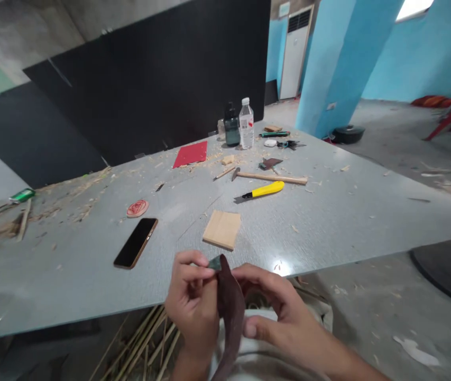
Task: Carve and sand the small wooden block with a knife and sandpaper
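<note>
My left hand (195, 296) pinches a long, dark brown strip of sandpaper (231, 309) near its upper end, where a bit of green backing shows between thumb and finger. The strip curves down towards my lap over the table's front edge. To its right is my right hand (278, 307), fingers curved and thumb well apart from them. Its fingertips lie close against the strip's right side; whether they press on it is hard to see. Just beyond my hands, a square wooden block (222, 229) lies flat on the grey table (304, 227).
Left of the block lie a phone (136, 243) and a round red-marked disc (137, 208). Behind it are a yellow-handled cutter (267, 189), a hammer (273, 178), a sandpaper scrap (270, 163), a red sheet (191, 154) and a water bottle (246, 124). Bamboo strips (141, 344) lie below the table.
</note>
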`<state>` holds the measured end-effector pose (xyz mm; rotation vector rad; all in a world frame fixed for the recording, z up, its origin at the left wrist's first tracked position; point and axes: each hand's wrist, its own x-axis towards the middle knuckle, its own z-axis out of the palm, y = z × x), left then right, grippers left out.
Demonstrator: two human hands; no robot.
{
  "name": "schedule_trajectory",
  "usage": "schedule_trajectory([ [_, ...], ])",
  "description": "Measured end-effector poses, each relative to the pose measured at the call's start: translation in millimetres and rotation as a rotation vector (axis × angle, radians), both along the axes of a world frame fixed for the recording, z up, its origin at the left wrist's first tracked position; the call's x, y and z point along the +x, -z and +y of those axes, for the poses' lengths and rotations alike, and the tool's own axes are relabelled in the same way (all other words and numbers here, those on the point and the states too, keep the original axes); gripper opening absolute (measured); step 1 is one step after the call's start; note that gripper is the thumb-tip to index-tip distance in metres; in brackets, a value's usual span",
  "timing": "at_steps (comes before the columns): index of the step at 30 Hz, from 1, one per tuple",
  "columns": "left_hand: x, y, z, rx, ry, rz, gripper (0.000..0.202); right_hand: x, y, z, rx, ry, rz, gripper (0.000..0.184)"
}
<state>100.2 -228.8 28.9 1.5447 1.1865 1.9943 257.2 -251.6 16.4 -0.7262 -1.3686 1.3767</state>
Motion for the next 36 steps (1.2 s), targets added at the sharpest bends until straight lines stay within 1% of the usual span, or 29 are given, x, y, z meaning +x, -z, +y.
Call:
schedule_trajectory([
  [2,4.1,12.0,-4.8,-0.033,0.083,0.037,0.015,-1.2,10.4,-3.8,-0.067,0.083,0.078,0.050],
  [4,5.6,19.5,-6.4,0.015,0.152,0.121,0.013,-4.2,17.8,-3.5,-0.143,0.151,0.137,0.050],
  [6,4.6,21.9,-5.7,0.030,0.213,0.188,0.010,-7.6,20.2,-1.0,-0.209,0.168,0.180,0.054],
  [7,3.1,21.5,-5.1,0.014,0.238,0.192,0.008,-9.1,19.5,0.4,-0.227,0.167,0.198,0.055],
  [9,-1.1,18.5,-4.4,-0.042,0.293,0.153,0.004,-11.1,15.1,2.7,-0.240,0.172,0.225,0.054],
  [12,-7.1,12.6,-6.6,-0.088,0.422,0.068,0.017,-11.8,6.7,4.2,-0.260,0.195,0.245,0.046],
  [14,-7.6,10.5,-10.5,-0.146,0.487,-0.019,0.019,-11.4,3.9,4.2,-0.282,0.216,0.245,0.041],
  [15,-6.3,10.5,-12.8,-0.178,0.500,-0.079,0.019,-11.1,3.7,3.9,-0.290,0.228,0.245,0.040],
  [18,1.4,15.3,-18.7,-0.226,0.481,-0.254,0.019,-11.2,6.3,1.3,-0.302,0.282,0.253,0.040],
  [19,3.8,17.9,-19.9,-0.247,0.470,-0.288,0.020,-11.6,7.2,-0.1,-0.311,0.302,0.257,0.041],
  [21,6.2,23.0,-21.0,-0.342,0.455,-0.304,0.025,-12.7,7.9,-2.8,-0.333,0.331,0.259,0.042],
  [23,3.8,26.3,-20.3,-0.448,0.440,-0.261,0.033,-12.9,6.7,-3.8,-0.321,0.315,0.244,0.041],
  [24,0.8,26.9,-19.2,-0.470,0.426,-0.229,0.035,-12.2,5.5,-3.0,-0.293,0.290,0.232,0.040],
  [26,-7.9,25.6,-15.8,-0.452,0.385,-0.121,0.033,-7.8,2.7,1.7,-0.209,0.216,0.190,0.042],
  [28,-18.2,22.0,-11.4,-0.376,0.319,0.037,0.022,0.2,0.1,9.8,-0.130,0.175,0.129,0.043],
  [30,-27.6,17.4,-7.3,-0.260,0.269,0.227,0.010,10.0,-2.1,18.9,-0.089,0.163,0.051,0.041],
  [31,-31.3,15.4,-5.7,-0.197,0.258,0.314,0.009,14.5,-2.9,23.0,-0.078,0.147,0.003,0.040],
  [34,-36.8,11.7,-3.7,-0.020,0.261,0.501,0.019,22.7,-4.7,30.6,-0.056,0.066,-0.172,0.029],
  [36,-36.0,11.0,-5.0,0.041,0.258,0.562,0.025,23.6,-5.2,31.3,0.000,0.078,-0.283,0.017],
])
